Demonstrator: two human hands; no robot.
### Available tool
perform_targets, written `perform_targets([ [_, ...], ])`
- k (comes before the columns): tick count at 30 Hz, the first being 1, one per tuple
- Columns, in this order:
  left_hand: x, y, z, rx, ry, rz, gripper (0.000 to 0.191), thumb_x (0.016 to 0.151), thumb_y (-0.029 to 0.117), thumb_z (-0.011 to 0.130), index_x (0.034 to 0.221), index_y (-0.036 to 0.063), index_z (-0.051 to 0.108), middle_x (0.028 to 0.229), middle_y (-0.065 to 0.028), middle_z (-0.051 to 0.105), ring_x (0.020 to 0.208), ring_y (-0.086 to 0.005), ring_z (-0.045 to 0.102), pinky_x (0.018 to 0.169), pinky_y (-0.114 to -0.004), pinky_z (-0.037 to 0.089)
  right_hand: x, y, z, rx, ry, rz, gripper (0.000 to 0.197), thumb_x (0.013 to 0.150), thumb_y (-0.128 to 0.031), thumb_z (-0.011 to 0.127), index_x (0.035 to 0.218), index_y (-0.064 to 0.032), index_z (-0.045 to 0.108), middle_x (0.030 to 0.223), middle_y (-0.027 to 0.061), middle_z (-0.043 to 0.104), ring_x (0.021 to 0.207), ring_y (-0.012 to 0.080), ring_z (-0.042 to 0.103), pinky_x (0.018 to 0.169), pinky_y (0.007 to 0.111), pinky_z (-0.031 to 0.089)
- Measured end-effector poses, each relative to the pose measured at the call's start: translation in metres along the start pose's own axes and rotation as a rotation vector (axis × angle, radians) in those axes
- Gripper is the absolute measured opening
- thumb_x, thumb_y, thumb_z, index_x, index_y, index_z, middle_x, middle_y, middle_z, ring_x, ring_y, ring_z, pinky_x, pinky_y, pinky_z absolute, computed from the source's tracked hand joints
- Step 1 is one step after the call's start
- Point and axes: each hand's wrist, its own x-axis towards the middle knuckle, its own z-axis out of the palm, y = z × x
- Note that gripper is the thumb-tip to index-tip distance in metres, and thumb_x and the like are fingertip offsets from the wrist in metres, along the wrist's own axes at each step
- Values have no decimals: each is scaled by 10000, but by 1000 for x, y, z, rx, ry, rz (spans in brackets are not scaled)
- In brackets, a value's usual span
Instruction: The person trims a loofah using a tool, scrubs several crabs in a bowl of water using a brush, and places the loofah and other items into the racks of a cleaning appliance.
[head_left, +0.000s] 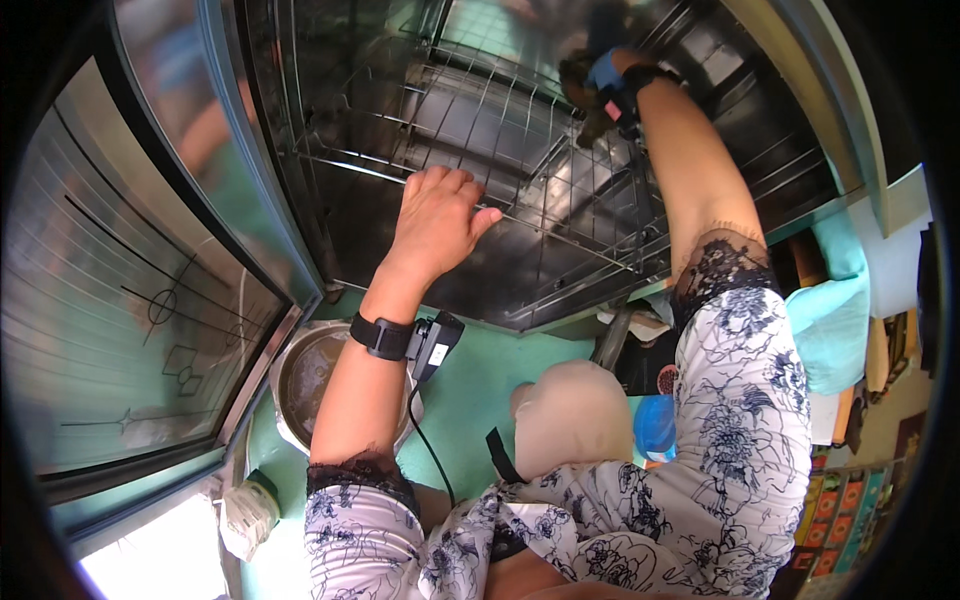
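Observation:
My left hand (442, 214) rests on the front edge of a wire rack (525, 217) inside a metal cabinet, its fingers curled over the front rod. Toward the back right of the cabinet, my right hand (611, 69) reaches over the rack, with something blue around it. It presses a dark, brownish cloth (581, 86) whose lower end hangs at the rack's wires. The fingers of my right hand are mostly hidden by the wrist and cloth. Shiny dark metal walls surround the rack.
At the left stands the cabinet's open glass door (150, 300). A round basin (311, 375) of murky water sits on the green floor below my left forearm. A bag-like package (251, 517) lies lower left. A blue plastic container (655, 427) and a turquoise cloth (829, 337) are at the right.

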Motion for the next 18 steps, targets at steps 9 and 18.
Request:
perform_targets([
  [9, 2, 3, -6, -26, -5, 6, 364, 809, 371, 575, 994, 61, 618, 1052, -69, 576, 1014, -247, 475, 873, -362, 327, -2, -63, -34, 1127, 146, -520, 699, 724, -290, 652, 1337, -122, 360, 1319, 134, 402, 1147, 271, 447, 935, 352, 405],
  [18, -3, -1, -24, 13, 78, 13, 410, 727, 447, 639, 973, 118, 632, 1148, -132, 516, 1094, -315, 427, 964, -425, 269, -8, -117, -43, 358, 147, -641, 747, 607, -316, 717, 1267, -82, 458, 1205, 155, 529, 1068, 269, 524, 884, 346, 418],
])
